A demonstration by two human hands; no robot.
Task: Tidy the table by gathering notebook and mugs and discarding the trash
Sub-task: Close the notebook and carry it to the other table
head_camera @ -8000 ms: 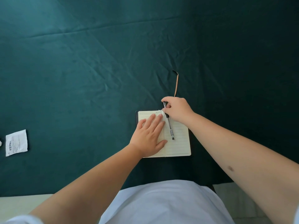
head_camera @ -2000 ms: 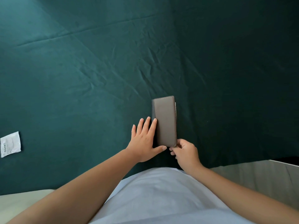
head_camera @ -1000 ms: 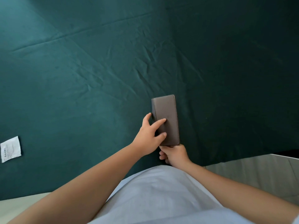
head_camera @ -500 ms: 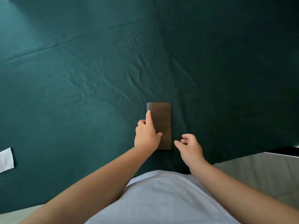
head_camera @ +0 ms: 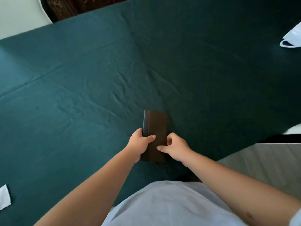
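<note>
We now grip the closed notebook (head_camera: pixel 155 128) between both hands: our left hand (head_camera: pixel 140 142) wraps its spine, our right hand (head_camera: pixel 174 146) pinches the near cover. Half a second ago the right hovered free. Paper scrap (head_camera: pixel 4 199) waits far left.

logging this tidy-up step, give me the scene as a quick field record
surface: table under a dark green cloth
notebook: closed, brown cover, near the front edge
left hand: gripping the notebook's left edge
right hand: fingers on its right edge
trash: white paper scrap, far left
other: white object at far right, cut off
</note>
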